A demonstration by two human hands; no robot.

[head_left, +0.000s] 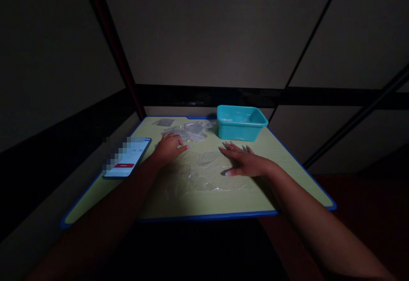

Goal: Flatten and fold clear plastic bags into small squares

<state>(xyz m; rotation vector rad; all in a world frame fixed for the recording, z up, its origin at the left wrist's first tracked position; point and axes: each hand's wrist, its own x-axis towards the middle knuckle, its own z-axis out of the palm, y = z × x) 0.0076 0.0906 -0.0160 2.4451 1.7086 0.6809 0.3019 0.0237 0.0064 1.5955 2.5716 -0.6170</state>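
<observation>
A clear plastic bag (207, 174) lies flat and slightly wrinkled on the yellow-green table (198, 206). My right hand (244, 161) rests palm down at its right side, fingers spread. At the upper left of the bag is my left hand (169, 148), its thumb apart from the bent fingers, nearest to a pile of clear plastic pieces (191, 131). Whether anything is under the left fingers is hidden. Another small grey plastic piece (165, 122) lies at the table's back left.
A turquoise basket (241, 131) stands at the back right of the table. On the left edge lies a phone (126, 161) with a lit screen. Dark-banded panels (207, 33) rise behind the blue-edged table.
</observation>
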